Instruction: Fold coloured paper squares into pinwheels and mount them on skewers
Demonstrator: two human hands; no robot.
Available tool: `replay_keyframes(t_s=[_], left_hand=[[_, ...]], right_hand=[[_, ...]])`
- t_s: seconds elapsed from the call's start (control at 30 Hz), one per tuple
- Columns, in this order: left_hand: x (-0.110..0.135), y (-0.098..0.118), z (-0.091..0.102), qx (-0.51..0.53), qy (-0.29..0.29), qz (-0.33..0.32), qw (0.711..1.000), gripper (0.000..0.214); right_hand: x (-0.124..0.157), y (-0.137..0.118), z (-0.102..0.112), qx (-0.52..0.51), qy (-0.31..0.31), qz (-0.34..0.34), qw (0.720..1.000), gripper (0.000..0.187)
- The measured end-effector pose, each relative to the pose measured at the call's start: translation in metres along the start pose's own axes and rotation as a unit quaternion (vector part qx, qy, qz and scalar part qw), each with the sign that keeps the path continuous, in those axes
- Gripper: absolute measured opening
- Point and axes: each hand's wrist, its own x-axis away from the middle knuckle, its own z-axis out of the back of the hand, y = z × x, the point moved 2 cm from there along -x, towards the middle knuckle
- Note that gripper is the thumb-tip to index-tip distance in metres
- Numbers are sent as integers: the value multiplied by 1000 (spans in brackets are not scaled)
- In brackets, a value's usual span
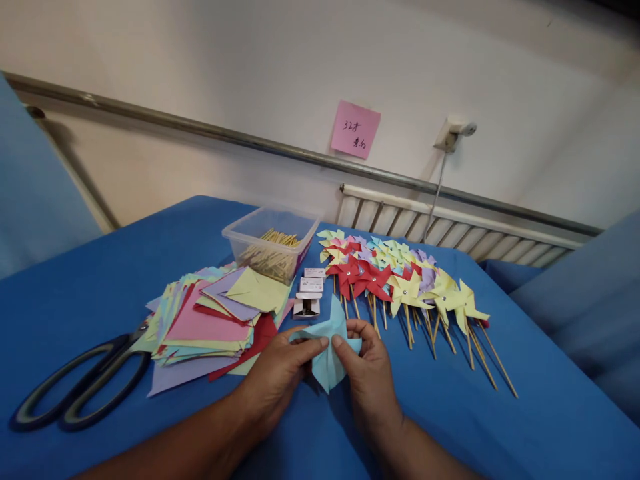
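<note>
Two hands met low in the middle of the frame over a light blue paper piece (329,347), folded into pointed flaps. The left hand (277,377) pinched its left edge between thumb and forefinger, and the right hand (367,370) pressed a thumb near its centre with fingers curled behind it; both were closed on the paper.

Just left of the hands lay a loose stack of coloured paper squares (215,320), thin and flat, in pink, yellow, lilac and red, fanned untidily. Black-handled scissors (85,387) lay at the lower left, blades tucked under the stack's edge. Behind the paper piece stood small white boxes (309,290), one open toward the hands. A clear plastic tub (270,247) holding thin wooden sticks sat above the stack. To the right, finished paper pinwheels (400,280) on wooden sticks lay in an overlapping row, the nearest red ones just beside the right hand.

All of it rested on a blue cloth-covered bench (500,427), smooth with soft folds. Open cloth showed at the lower right and at the upper left of the bench. A pink note (355,130) was stuck on the pale wall above.
</note>
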Motion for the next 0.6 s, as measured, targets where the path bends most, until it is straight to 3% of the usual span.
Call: replay_keyframes(t_s=[0.1, 0.27, 0.33, 0.43, 0.5, 0.6], left_hand=[[-2, 3, 4, 9, -1, -4, 1000, 21], [-1, 17, 10, 36, -2, 15, 999, 22], [0, 23, 12, 45, 9, 15, 999, 25], [0, 27, 14, 49, 6, 16, 999, 27], [1, 26, 14, 55, -1, 17, 998, 26], [0, 23, 16, 64, -1, 20, 998, 25]], right_hand=[[0, -2, 1, 17, -15, -2, 1000, 34], [7, -15, 2, 91, -51, 88, 991, 43], [10, -20, 1, 168, -84, 143, 972, 43], [14, -24, 0, 280, -132, 233, 922, 37], [16, -24, -1, 308, -152, 254, 904, 32], [16, -26, -1, 319, -157, 253, 900, 23]])
